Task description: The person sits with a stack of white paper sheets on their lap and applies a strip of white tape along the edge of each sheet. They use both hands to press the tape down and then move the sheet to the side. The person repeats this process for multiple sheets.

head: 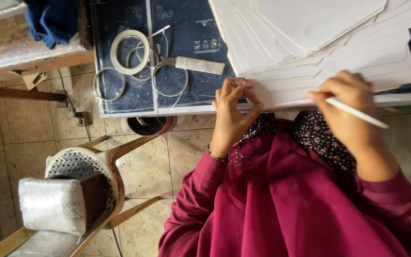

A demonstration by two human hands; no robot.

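Note:
My left hand [231, 114] is at the front edge of a fanned stack of white card sheets [319, 43]. Its thumb and fingertips are pinched together against the lowest sheet, and I see nothing between them. My right hand [353, 112] rests on the same edge further right, shut on a thin white stick [357, 113] that points out to the right. The stack lies on a dark table top [191, 28]. Both arms are in magenta sleeves, and a thin bracelet sits on the left wrist.
Tape rolls [129, 52] and thin rings lie on the table's left part, beside a knife with a wrapped handle [198, 65]. A dark bucket [151, 124] stands under the table edge. A wooden chair [86, 171] with a white cushion [53, 204] stands on the tiled floor.

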